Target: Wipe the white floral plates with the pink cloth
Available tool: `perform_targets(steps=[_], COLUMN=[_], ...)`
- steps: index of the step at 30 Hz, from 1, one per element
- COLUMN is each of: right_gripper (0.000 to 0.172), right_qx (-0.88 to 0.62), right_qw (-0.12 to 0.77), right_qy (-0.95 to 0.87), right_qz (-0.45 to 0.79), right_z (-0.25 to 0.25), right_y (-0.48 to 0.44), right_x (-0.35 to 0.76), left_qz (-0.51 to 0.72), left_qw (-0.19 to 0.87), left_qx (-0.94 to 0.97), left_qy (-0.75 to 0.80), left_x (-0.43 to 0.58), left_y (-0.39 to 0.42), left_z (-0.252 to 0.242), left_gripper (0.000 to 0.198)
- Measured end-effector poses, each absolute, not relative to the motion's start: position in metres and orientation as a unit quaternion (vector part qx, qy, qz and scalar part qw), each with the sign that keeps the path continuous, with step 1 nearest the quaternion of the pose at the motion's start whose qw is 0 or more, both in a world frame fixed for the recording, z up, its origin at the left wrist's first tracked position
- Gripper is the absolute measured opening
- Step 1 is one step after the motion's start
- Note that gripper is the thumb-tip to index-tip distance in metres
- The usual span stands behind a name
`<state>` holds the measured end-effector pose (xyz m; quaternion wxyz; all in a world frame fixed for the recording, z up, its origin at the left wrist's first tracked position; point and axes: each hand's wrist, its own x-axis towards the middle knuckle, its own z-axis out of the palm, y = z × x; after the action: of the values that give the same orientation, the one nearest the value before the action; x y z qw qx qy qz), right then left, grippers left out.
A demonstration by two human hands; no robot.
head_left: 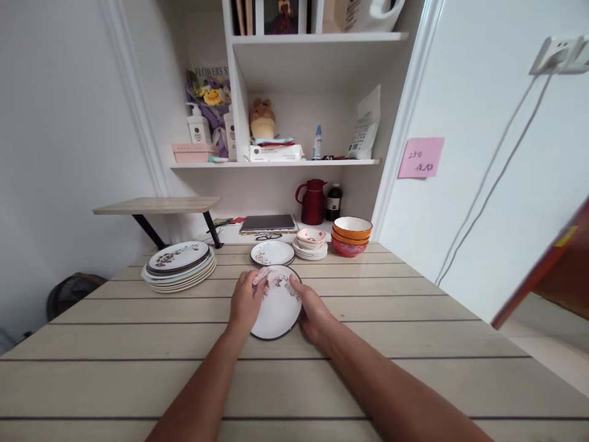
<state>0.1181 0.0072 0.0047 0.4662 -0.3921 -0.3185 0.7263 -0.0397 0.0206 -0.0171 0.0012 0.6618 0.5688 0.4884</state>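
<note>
A small white plate [278, 310] with a dark rim and a floral print lies on the pale wooden table [414, 344] in front of me. My left hand [246, 301] rests on the plate's left side, its fingers pressed onto a small pink cloth [271, 277] at the plate's far edge. My right hand [313, 310] grips the plate's right rim, thumb on top. Behind it sits another small plate [272, 252] with the same print.
A stack of large plates [179, 265] stands at the left, a stack of small plates with a pink dish [311, 242] and stacked orange and red bowls [352, 236] behind. Shelves hold a red jug [313, 201], bottles and boxes. A wall rises on the right.
</note>
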Motion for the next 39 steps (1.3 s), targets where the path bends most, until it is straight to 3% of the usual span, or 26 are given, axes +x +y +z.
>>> perform_targets(steps=[19,26,32,39], right_gripper=[0.042,0.041,0.039,0.038], right_qx=[-0.352,-0.331,-0.299,-0.294], right_qw=[0.475,0.468,0.473,0.467], right_qy=[-0.296,-0.298,-0.281,-0.276], right_qz=[0.751,0.763,0.780,0.787], right_z=[0.003,0.009,0.003,0.003], right_y=[0.009,0.005,0.009,0.008], right_x=[0.122,0.125,0.125,0.128], left_qz=[0.476,0.458,0.420,0.342], left_qw=[-0.075,-0.071,-0.058,-0.110], left_qx=[0.703,0.745,0.793,0.835], left_qy=[0.523,0.480,0.438,0.417], left_x=[-0.027,-0.016,-0.005,-0.004], left_y=[0.008,-0.002,-0.010,-0.014], left_z=[-0.010,-0.009,-0.007,-0.005], left_gripper=[0.020,0.043,0.023,0.034])
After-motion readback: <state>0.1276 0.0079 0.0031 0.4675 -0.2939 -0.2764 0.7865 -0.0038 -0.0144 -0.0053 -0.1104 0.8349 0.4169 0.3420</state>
